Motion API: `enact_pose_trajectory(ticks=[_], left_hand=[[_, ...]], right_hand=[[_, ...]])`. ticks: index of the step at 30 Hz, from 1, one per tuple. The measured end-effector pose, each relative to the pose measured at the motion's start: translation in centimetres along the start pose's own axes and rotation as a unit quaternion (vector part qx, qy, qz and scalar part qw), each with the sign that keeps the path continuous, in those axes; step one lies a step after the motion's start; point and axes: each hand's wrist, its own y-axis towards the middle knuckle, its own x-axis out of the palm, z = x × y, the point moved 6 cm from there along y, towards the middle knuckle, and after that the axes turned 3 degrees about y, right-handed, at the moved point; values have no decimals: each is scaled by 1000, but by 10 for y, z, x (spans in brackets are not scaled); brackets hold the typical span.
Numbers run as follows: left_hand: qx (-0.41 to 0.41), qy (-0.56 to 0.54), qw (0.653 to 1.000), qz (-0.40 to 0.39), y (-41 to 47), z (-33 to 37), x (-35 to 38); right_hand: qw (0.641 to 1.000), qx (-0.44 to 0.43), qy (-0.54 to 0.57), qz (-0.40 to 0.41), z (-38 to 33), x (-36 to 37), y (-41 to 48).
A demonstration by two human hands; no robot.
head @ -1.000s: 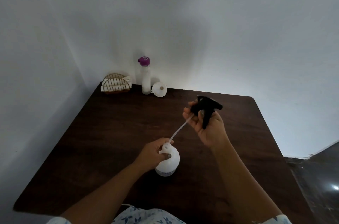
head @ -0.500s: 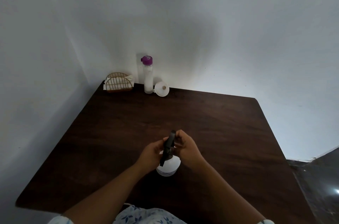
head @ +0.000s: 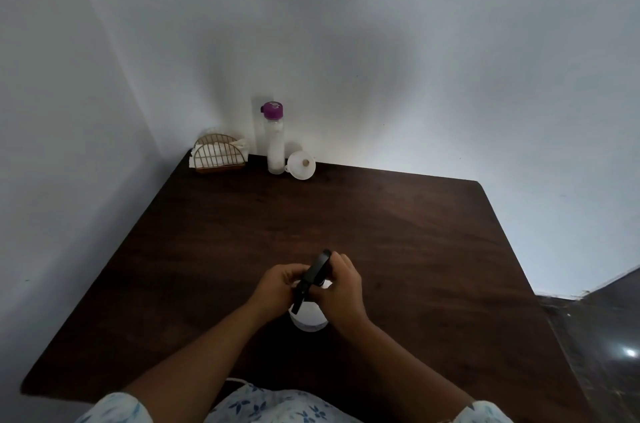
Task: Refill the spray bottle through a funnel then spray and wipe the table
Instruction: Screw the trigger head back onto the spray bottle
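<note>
A white spray bottle (head: 309, 317) stands on the dark wooden table (head: 398, 232) near its front middle. Its black trigger head (head: 313, 275) sits on the bottle's neck. My left hand (head: 280, 285) grips the bottle's neck from the left. My right hand (head: 341, 287) curls round the base of the black head from the right. The neck itself is hidden by my fingers. At the back of the table lies a white funnel (head: 302, 164) on its side, next to a clear refill bottle (head: 275, 142) with a purple cap.
A gold wire holder with white napkins (head: 218, 155) stands in the table's back left corner against the wall. White walls close in behind and to the left. A dark floor shows to the right of the table.
A second ago my right hand held the black head up, its tube half out of the bottle. It has come down onto the neck, and both hands now close round it.
</note>
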Motion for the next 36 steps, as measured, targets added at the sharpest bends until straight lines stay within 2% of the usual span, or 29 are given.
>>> enact_pose_trajectory(ticks=[5,7,13,19,26,32,36], left_hand=[[15,3,1000,-10,0,7,0],[24,6,1000,-11,1,7,-1],[30,41,999,-13,3,5,-2],[24,58,998,-15,5,2,-5],[26,51,998,-24,4,5,-4],[19,49,999,-14,1,8,-4],[16,46,999,0,0,10,-5]], right_hand=[[998,-55,3,-43,4,-10,-2],[999,-39,-1,-39,3,-12,-3],[992,81,78,56,7,-1,-11],[998,13,63,3,4,1,-14],[995,80,46,30,9,3,-9],[997,40,56,-28,6,2,-12],[997,61,36,14,9,0,-9]])
